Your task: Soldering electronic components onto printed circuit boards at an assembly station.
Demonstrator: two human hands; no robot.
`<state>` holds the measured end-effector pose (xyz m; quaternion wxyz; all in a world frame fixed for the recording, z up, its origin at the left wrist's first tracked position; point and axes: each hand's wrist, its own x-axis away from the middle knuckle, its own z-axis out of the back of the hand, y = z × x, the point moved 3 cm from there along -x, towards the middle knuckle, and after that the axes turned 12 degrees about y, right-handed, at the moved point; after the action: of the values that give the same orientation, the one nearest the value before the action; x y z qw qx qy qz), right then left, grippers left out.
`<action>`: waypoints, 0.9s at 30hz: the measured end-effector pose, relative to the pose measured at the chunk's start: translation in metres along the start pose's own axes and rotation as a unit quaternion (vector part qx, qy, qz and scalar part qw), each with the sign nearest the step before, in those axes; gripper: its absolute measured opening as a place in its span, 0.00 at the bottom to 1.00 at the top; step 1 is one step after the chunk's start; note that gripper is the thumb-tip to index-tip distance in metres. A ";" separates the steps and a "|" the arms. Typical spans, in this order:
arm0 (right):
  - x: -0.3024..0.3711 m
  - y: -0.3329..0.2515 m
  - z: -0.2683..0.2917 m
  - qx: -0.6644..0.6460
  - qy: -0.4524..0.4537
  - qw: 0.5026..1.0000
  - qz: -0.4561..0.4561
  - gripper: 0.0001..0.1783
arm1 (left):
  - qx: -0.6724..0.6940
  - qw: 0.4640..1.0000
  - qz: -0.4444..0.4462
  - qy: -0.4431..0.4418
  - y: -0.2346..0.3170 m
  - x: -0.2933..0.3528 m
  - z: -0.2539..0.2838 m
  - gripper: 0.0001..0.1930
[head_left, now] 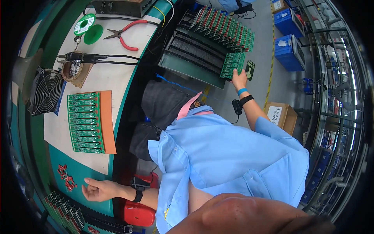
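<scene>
My right hand (238,79) pinches the near edge of a green circuit board panel (233,65), at the end of a slotted grey rack (187,68). Behind it, several more panels (226,29) stand tilted in the rack, dotted with red parts. On the other side, my left hand (98,190) hovers over the bench's green mat (83,165) with fingers loosely curled and apart, and nothing shows in them. A small pile of red components (67,177) lies just beyond its fingertips. A green board panel (83,123) rests on an orange sheet (108,123) on the bench.
Red-handled cutters (126,35), a green solder spool (84,24), a soldering iron (82,57) and a fan (48,91) occupy the bench. More boards (64,210) stand at lower left. A red stool (138,212), a carton (286,119) and blue bins (289,52) are around me.
</scene>
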<state>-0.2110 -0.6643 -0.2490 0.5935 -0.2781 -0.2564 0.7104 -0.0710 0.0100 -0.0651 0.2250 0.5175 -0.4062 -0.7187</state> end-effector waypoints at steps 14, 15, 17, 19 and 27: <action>0.011 -0.115 0.022 -0.200 0.120 0.950 0.208 0.24 | 0.005 1.000 0.024 -0.018 0.000 -0.004 0.004 0.17; 0.035 -0.146 0.025 -0.259 0.097 0.935 0.221 0.21 | -0.010 0.999 0.023 -0.037 -0.002 -0.002 0.002 0.18; 0.079 -0.193 0.024 -0.302 -0.027 0.922 0.241 0.18 | -0.033 0.999 0.015 -0.036 0.001 -0.001 -0.006 0.19; 0.123 -0.233 0.016 -0.337 -0.204 0.883 0.256 0.14 | 0.015 0.996 0.001 -0.089 0.003 0.000 -0.010 0.19; 0.298 -0.375 -0.010 -0.374 -0.761 0.501 0.175 0.24 | -0.018 0.993 0.076 -0.092 0.016 0.003 0.004 0.21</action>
<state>0.0168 -0.3086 -0.0221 -0.1261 0.1339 -0.7971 0.5752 -0.0776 0.0001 -0.0527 0.2499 0.4125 -0.4508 -0.7511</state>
